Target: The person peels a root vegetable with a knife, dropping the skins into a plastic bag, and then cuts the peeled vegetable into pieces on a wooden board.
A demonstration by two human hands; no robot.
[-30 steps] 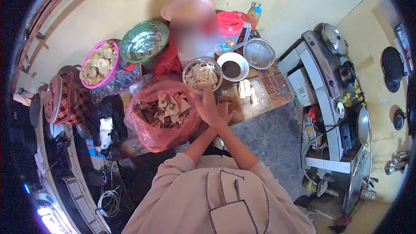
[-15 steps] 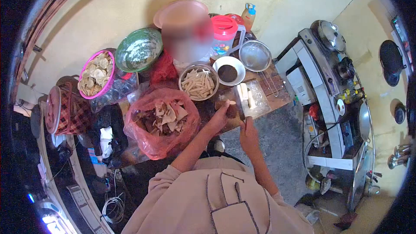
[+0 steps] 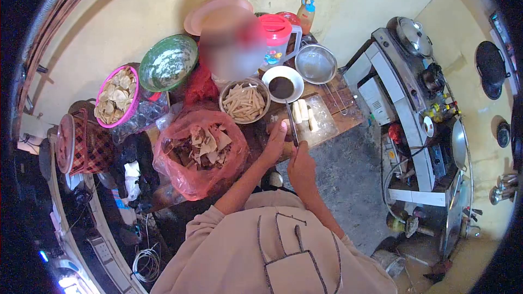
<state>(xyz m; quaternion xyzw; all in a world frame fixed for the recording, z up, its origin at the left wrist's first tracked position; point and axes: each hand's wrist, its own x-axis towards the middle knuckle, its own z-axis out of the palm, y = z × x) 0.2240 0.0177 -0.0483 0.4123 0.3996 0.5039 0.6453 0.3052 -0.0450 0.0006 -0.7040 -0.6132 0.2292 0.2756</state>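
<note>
At the front edge of the wooden worktop [image 3: 348,115], the right hand [image 3: 301,166] is closed round the handle of a long steel-bladed knife [image 3: 292,126], with the blade over the pale cutting board [image 3: 326,125]. The left hand [image 3: 275,140] presses down beside the blade, and what it covers is hidden. Pale peeled sticks [image 3: 303,113] lie just beyond. The label on the orange blue-capped bottle [image 3: 305,13] at the back edge is too small to read.
</note>
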